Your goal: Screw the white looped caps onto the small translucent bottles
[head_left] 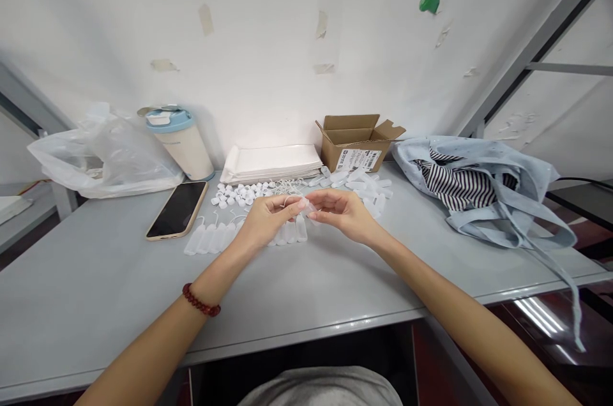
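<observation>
Our left hand [274,218] and right hand [345,214] pinch one small translucent bottle [309,207] between their fingertips. Below the left hand, we observe bottles in a row [211,238]; beyond it, white caps [243,193].

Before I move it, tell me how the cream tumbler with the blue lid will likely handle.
The tumbler may tip if pushed high up, being tall and narrow. Its smooth, rounded wall looks rigid, so it would probably hold its shape when gripped.
</observation>
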